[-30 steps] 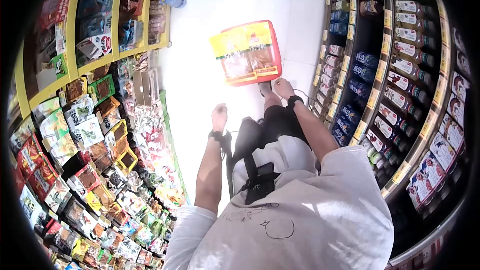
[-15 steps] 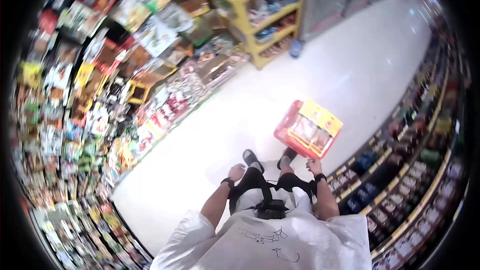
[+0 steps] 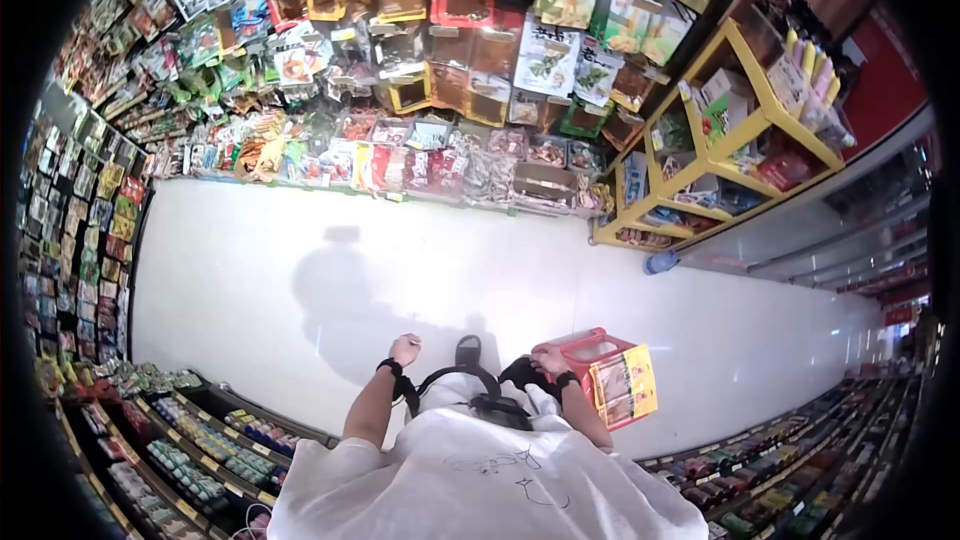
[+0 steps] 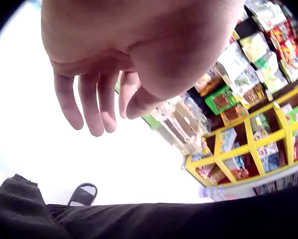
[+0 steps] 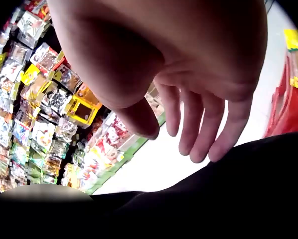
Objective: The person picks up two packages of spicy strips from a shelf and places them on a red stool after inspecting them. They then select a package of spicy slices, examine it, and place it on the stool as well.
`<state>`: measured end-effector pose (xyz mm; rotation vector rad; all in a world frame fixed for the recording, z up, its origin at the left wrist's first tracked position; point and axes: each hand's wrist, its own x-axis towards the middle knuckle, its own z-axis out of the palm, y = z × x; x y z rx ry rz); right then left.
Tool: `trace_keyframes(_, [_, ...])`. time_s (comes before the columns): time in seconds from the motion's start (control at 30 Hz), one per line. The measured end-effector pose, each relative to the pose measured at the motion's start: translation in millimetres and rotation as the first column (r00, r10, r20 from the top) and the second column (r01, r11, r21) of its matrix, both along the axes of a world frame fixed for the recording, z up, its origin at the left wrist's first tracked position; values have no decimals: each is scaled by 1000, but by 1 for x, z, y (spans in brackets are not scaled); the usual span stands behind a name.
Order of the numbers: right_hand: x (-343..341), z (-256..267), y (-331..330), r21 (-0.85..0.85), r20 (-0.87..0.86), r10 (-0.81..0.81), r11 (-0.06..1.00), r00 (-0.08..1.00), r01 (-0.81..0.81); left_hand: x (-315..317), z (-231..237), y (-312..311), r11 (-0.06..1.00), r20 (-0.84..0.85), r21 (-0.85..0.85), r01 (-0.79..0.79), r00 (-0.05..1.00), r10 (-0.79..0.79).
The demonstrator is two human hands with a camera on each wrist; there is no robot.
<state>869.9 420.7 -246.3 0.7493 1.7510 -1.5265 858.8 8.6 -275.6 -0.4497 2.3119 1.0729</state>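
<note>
My left hand hangs in front of the body with fingers relaxed and nothing in it. In the left wrist view its fingers droop loosely over the pale floor. My right hand hangs beside a red plastic basket, overlapping its near corner in the head view. Loosely bent, the right fingers hold nothing in the right wrist view, where part of the red basket shows at the right edge. Large yellow-topped food packets lie in the basket.
Ahead, a long shelf wall holds many bagged snacks. A yellow display rack stands at the right, with a blue bottle on the floor by its foot. Shelves of bottles run close behind. Pale floor lies between.
The person has turned left: the snack wall, earlier on the left, is now in front. The basket has shifted from ahead to the right side. Both hands still hang loose.
</note>
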Motion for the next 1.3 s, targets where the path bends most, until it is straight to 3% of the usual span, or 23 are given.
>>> trace_keyframes(0.1, [-56,-11,-4,52,-116,128,991,985,-123,18,-32,-52,976,-84,55,-213,973,217])
trace_keyframes(0.17, [-87,2,-14,120,-114,155,983,981,-141,27,-8,-60,938,81,-6,-348,934,347])
trace_keyframes(0.23, [-109,7,-22,128,-60,190,975,980,-181,48,-23,-69,951,42,-57,-303,951,306])
trace_keyframes(0.3, [-127,9,-27,147,-36,282,950,959,-275,62,-21,-75,985,155,-79,-154,974,165])
trace_keyframes(0.37, [-142,1,-30,153,-13,310,940,951,-305,66,-15,-83,994,284,-49,-102,952,112])
trace_keyframes(0.43, [-154,-7,-31,150,24,301,942,953,-301,67,-23,-94,978,336,-53,-201,919,207])
trace_keyframes(0.5, [-164,-20,-28,100,30,254,962,967,-256,53,-27,-104,974,290,-113,-198,931,223])
trace_keyframes(0.63, [-189,-42,-13,109,108,245,960,963,-256,-17,-4,-102,963,219,-39,-265,938,267])
trace_keyframes(0.7, [-206,-51,-7,109,164,194,971,967,-213,-67,11,-91,977,278,3,-214,938,205])
trace_keyframes(0.77, [-225,-61,-5,68,123,82,993,989,-91,-126,21,-79,991,230,-107,82,972,-56])
trace_keyframes(0.83, [-251,-64,-14,62,95,15,998,995,-20,-194,38,-66,947,160,-110,302,946,-283])
trace_keyframes(0.93, [-299,-68,-30,80,75,88,992,993,-94,-296,64,-43,935,-35,-111,336,939,-342])
trace_keyframes(1.0, [-335,-74,-41,102,42,164,981,986,-167,-354,74,-32,961,-195,-44,272,941,-276])
trace_keyframes(1.03, [-351,-74,-46,123,25,193,973,981,-194,-374,66,-32,954,-379,-96,285,876,-300])
trace_keyframes(1.1, [-385,-67,-58,115,-15,194,975,981,-191,-413,84,-20,964,-371,-49,263,891,-262])
trace_keyframes(1.17, [-427,-38,-78,-17,4,139,990,990,-139,-438,71,-21,955,-468,38,293,850,-242])
trace_keyframes(1.23, [-473,-3,-101,-288,-18,12,958,1000,-17,-455,90,-19,951,-388,132,280,897,-211])
trace_keyframes(1.3, [-524,35,-133,-231,-340,123,950,932,-210,-479,95,-23,939,-379,193,284,904,-196])
